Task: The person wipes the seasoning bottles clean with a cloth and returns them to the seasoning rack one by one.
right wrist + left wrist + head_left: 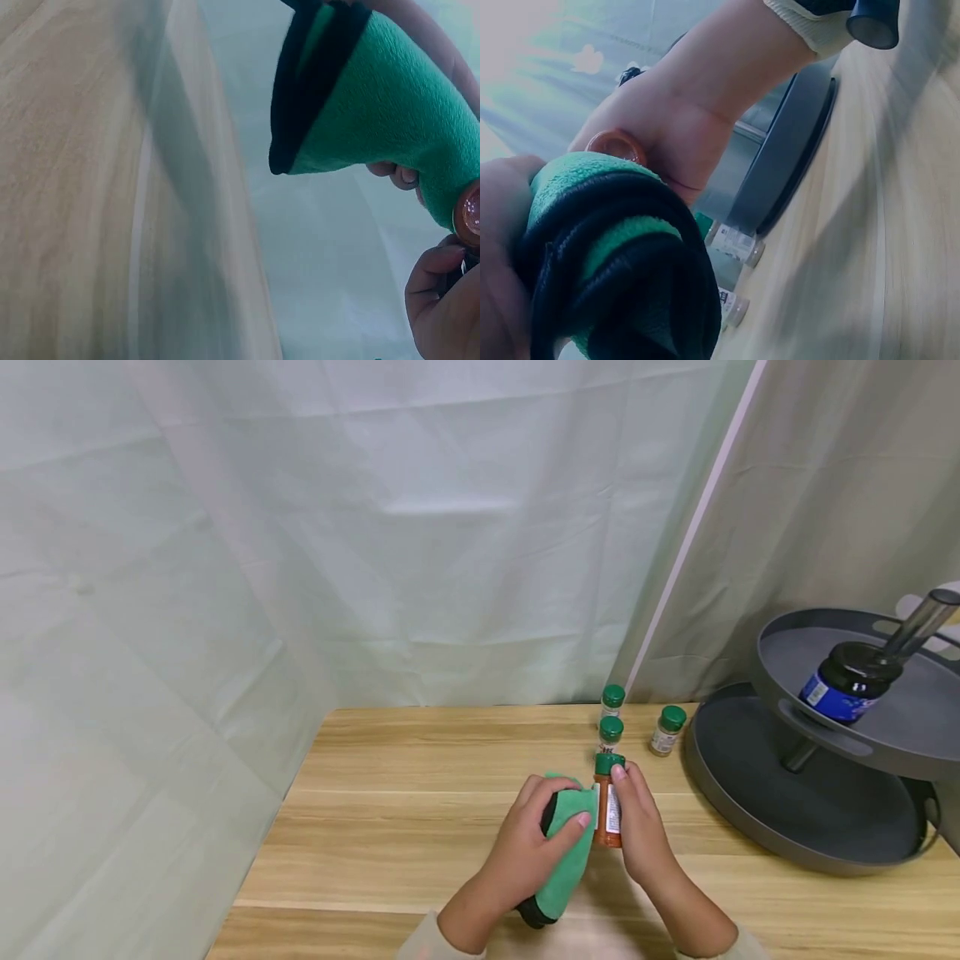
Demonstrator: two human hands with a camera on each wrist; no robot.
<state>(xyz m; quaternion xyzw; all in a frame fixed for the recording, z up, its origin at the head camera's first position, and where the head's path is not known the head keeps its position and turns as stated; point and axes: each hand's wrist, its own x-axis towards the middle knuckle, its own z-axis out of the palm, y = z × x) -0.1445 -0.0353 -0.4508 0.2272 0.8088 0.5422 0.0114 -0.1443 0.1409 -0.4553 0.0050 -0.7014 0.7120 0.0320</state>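
Observation:
My left hand (pixel 527 839) grips a folded green cloth (pixel 572 852) with black edging. In my right hand (pixel 643 827) is a spice jar (pixel 607 810) with a green cap, a white label and reddish-brown contents, held upright above the table. The cloth lies against the jar's left side. From the left wrist view, the cloth's folded black edges (pixel 630 247) face the camera and hide most of the jar. The right wrist view shows the jar's round base (pixel 471 214) beside the cloth, with curled right fingers below it.
Three more green-capped jars stand behind my hands: a rear one (pixel 612 697), a nearer one (pixel 611 733) and one to the right (pixel 667 731). A grey two-tier tray (pixel 705 777) stands at the right, with a dark blue-labelled jar (pixel 847 685) on its upper tier. Pale curtains (pixel 450 568) hang behind the wooden table (pixel 390 827).

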